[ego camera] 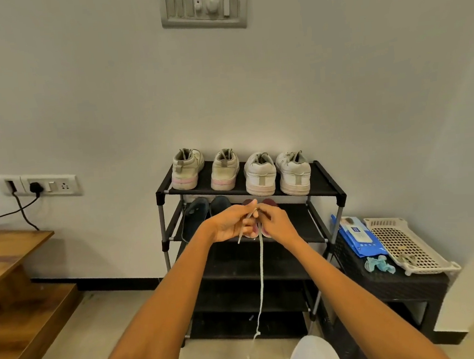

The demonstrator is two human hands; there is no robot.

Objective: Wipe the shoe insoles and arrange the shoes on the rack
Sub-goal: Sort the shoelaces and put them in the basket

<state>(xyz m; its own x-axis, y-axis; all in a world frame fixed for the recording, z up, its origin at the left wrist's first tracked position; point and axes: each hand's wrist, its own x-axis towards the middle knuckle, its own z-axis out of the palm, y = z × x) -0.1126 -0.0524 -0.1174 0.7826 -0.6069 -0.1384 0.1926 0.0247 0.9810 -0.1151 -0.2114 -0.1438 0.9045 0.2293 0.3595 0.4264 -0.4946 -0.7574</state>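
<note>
A wooden step unit stands at far left below a wall socket with a black plug. At centre, a black shoe rack against the wall carries four pale, worn sneakers on its top shelf, side by side, heels toward the camera and toes toward the wall; the left two show pink sole edges. Dark blue slippers and a maroon pair sit on the shelf below. Before the rack, the left hand and right hand meet, fingers curled, both pinching a pale shoelace that hangs straight down toward the floor. At right, a dark low table holds a blue wipes pack, a crumpled teal cloth and a cream perforated basket.
</note>
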